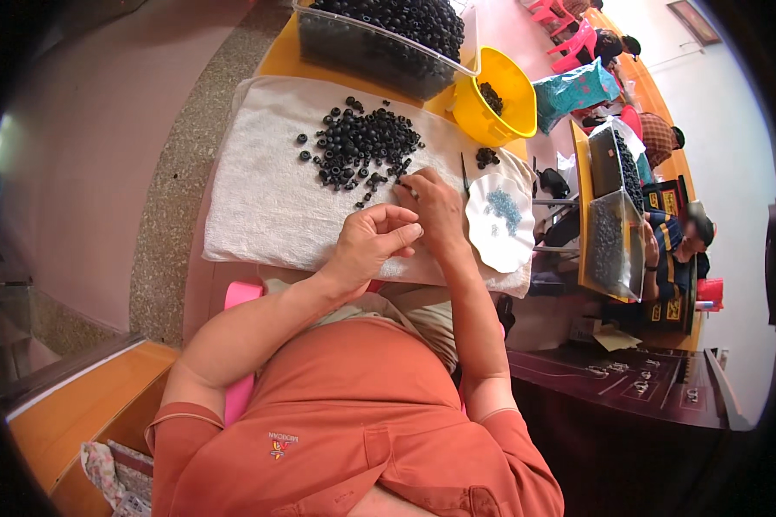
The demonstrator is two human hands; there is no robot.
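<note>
My left hand is held over the front part of a white cloth, thumb and forefinger drawn close together. Anything between them is too small to make out. Beside it, my right hand reaches farther in, its fingers curled at the right edge of a heap of small black ring-shaped parts. What those fingertips grip is not clear. Right of that hand lies a white wavy-edged plate bearing small pale-blue clear pieces. A thin dark tool rests between the hand and the plate.
Behind the cloth stand a clear bin full of black parts and a yellow bucket. A small black cluster lies near the bucket. To the right, another table holds clear bins, with people seated beyond.
</note>
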